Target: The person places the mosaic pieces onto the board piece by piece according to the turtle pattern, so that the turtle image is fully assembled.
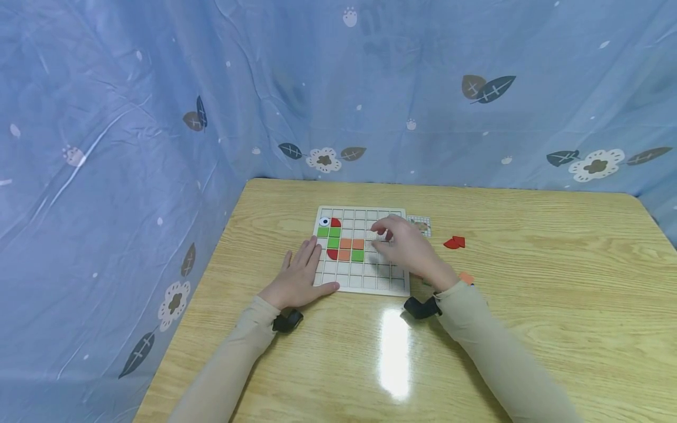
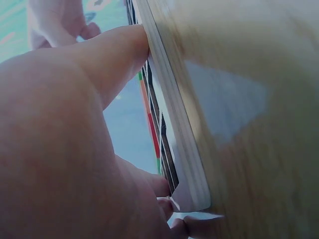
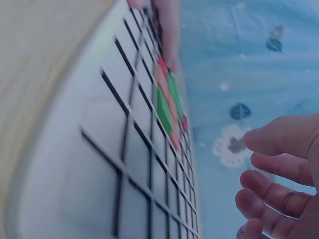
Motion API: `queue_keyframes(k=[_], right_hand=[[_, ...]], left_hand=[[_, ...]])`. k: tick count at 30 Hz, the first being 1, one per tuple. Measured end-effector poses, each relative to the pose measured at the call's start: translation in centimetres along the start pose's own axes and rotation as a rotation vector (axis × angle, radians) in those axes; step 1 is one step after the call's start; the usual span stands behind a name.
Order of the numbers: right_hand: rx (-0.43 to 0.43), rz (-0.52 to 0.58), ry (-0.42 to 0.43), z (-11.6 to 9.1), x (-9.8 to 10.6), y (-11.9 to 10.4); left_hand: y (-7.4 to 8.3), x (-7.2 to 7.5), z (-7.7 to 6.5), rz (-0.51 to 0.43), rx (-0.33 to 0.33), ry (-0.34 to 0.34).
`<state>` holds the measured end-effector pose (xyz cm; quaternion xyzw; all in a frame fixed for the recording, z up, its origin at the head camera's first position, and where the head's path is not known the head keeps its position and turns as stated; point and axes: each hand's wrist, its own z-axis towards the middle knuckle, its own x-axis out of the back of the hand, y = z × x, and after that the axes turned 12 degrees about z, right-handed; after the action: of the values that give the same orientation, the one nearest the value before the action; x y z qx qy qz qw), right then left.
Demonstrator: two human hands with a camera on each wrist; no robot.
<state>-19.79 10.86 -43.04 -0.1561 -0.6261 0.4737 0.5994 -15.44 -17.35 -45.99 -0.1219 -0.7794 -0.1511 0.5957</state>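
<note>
A white grid board [image 1: 374,283] lies on the wooden table, carrying a snaking row of tiles. An eye tile [image 1: 325,222] and a red rounded tile [image 1: 335,222] sit at its top left, with green tiles [image 1: 334,242] below. Further along come orange tiles [image 1: 358,243] and a green square tile [image 1: 357,255]. My left hand [image 1: 297,281] rests at the board's near left corner, fingers extended along the left side and thumb on the front edge. Over the board's right part hovers my right hand [image 1: 406,244], its fingers loosely bent with nothing visible between them [image 3: 279,174].
A small picture card [image 1: 420,226] lies at the board's right edge. Two red tiles [image 1: 455,242] are on the table beyond it. An orange tile [image 1: 466,278] shows partly behind the right forearm. Blue patterned cloth [image 1: 338,88] hangs behind and left of the table.
</note>
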Motion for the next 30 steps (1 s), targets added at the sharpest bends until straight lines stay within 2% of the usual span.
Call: queue_keyframes(k=[7,16,22,30], right_hand=[[-0.058,-0.007,0.035,-1.7,2.6,0.8],[0.007,-0.023,-0.019,-2.9,2.9,1.4],[-0.019,-0.022,0.007,-3.6,3.7,1.4],[-0.032,-0.068,0.031,-5.9,5.8,2.1]], left_hand=[[0.0,0.1,-0.2,-0.007,-0.010,-0.003],[0.0,0.0,-0.1,-0.008,-0.010,0.001],[0.1,0.2,-0.2,-0.007,-0.012,0.004],[-0.1,0.2,-0.2,-0.016,-0.014,0.000]])
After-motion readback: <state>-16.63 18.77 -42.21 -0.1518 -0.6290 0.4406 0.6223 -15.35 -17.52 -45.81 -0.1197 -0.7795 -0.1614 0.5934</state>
